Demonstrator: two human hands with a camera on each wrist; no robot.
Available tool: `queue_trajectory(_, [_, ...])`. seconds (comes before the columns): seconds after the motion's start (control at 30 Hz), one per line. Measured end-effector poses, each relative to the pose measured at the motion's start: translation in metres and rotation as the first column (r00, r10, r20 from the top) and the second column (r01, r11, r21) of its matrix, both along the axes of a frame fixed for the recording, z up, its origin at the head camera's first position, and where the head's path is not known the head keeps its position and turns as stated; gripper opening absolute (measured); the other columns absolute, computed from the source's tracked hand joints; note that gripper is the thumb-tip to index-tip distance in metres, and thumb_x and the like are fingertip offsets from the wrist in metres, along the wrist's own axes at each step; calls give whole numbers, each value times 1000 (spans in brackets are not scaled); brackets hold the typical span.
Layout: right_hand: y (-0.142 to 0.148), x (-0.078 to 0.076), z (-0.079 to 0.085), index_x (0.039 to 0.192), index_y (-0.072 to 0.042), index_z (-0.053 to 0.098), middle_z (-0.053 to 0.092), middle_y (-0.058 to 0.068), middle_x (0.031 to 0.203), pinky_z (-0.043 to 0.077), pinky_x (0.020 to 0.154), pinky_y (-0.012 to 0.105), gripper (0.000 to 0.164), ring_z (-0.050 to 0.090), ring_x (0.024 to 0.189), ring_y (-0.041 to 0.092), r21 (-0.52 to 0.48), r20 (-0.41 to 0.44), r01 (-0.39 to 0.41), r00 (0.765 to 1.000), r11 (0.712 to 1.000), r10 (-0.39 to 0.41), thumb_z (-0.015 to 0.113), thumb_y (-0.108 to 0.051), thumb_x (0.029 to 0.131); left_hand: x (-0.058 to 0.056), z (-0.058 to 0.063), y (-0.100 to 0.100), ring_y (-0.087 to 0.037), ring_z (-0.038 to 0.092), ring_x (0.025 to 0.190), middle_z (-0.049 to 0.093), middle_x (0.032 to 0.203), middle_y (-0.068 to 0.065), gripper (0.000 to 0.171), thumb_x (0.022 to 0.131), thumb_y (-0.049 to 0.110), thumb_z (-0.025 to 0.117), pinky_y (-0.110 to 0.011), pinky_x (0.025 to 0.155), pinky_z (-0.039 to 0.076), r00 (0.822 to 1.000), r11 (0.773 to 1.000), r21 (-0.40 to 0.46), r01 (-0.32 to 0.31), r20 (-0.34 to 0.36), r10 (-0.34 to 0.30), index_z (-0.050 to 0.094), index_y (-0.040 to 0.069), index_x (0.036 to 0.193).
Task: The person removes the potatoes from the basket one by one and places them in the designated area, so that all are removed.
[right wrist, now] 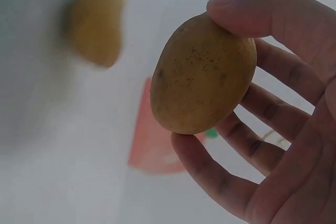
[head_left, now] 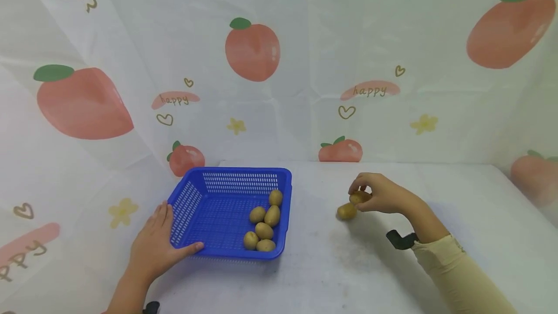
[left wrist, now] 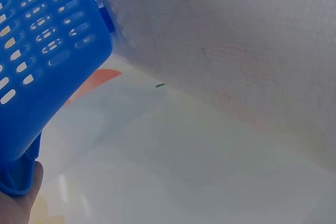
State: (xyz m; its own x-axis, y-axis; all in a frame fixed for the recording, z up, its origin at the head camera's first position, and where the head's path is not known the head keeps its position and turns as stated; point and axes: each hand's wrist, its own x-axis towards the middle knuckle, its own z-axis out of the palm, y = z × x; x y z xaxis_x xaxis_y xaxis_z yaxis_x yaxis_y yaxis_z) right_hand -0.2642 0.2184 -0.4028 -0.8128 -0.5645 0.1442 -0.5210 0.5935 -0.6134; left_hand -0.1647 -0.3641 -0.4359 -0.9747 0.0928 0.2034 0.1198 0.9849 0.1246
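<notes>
A blue plastic basket sits on the white table, with several potatoes along its right side. My left hand rests at the basket's front left corner, fingers straight along the left rim and thumb lying on the front rim. In the left wrist view, part of that hand touches the rim of the basket. To the right, my right hand pinches a potato between thumb and fingertips, above the table. Just below and left of it lies another potato.
A white cloth backdrop printed with peaches rises behind and beside the table. A stretch of table separates the basket from the loose potato. A dark strap is around my right wrist.
</notes>
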Motion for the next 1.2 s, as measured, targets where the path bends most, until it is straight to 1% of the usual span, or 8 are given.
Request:
queue_trajectory(0.1, [13, 4, -13, 102, -12, 76, 70, -3, 101, 58, 76, 24, 25, 60, 97, 16, 9, 0, 28, 1000, 1000, -28, 84, -3, 80, 0, 0, 0, -55, 24, 158, 19, 170, -39, 142, 77, 84, 71, -71, 124, 31, 1000, 1000, -5, -5, 3, 5, 18, -17, 162])
queue_trajectory(0.23, [24, 8, -25, 101, -13, 76, 70, -5, 100, 56, 79, 26, 23, 60, 96, 15, 38, -7, 59, 998, 998, -59, 84, -5, 81, 0, -1, 0, -55, 25, 158, 19, 170, -39, 142, 77, 84, 70, -71, 124, 31, 1000, 1000, -13, -11, 2, 11, 18, -17, 162])
queue_trajectory(0.37, [30, 12, -36, 100, -12, 76, 70, -5, 100, 55, 80, 27, 23, 60, 95, 14, 54, 3, 85, 996, 995, -85, 85, -6, 80, -1, -1, 0, -55, 25, 158, 19, 170, -39, 142, 77, 84, 70, -70, 124, 31, 1000, 1000, -18, -11, 3, 12, 18, -17, 162])
queue_trajectory(0.53, [34, 17, -48, 100, -10, 76, 70, -4, 101, 55, 82, 29, 27, 61, 95, 13, 55, 12, 115, 993, 992, -116, 87, -5, 76, 0, 2, 2, -54, 24, 158, 18, 170, -38, 141, 78, 84, 70, -70, 124, 30, 1000, 1000, -18, -10, 12, 10, 18, -17, 162])
queue_trajectory(0.67, [34, 19, -51, 101, -11, 77, 70, -5, 101, 55, 84, 27, 28, 62, 97, 12, 50, 16, 135, 991, 990, -136, 88, -4, 76, 0, 2, 1, -54, 24, 159, 18, 170, -38, 140, 78, 83, 70, -70, 125, 30, 1000, 1000, -18, -7, 12, 7, 18, -17, 162])
queue_trajectory(0.9, [29, 18, -48, 100, -10, 79, 70, -2, 102, 55, 84, 30, 27, 62, 95, 13, 84, -2, 87, 996, 993, -87, 89, -3, 76, 3, 0, 0, -55, 25, 158, 21, 169, -39, 138, 78, 80, 73, -72, 122, 33, 1000, 1000, -2, -1, -6, 1, 20, -17, 161])
queue_trajectory(1.03, [29, 18, -48, 98, -11, 79, 70, -2, 102, 54, 84, 30, 26, 61, 97, 14, 112, -20, 76, 997, 991, -74, 88, -1, 76, 4, 1, 1, -55, 24, 158, 20, 170, -38, 138, 79, 80, 72, -72, 122, 33, 1000, 1000, 6, -8, 5, 8, 19, -16, 162])
queue_trajectory(1.2, [31, 17, -52, 97, -11, 78, 70, -1, 102, 54, 86, 33, 28, 62, 98, 17, 111, -58, 78, 996, 991, -72, 86, 4, 74, 2, 3, 1, -54, 24, 159, 19, 170, -38, 138, 79, 80, 72, -72, 122, 32, 1000, 1000, -1, -7, 8, 7, 18, -16, 162])
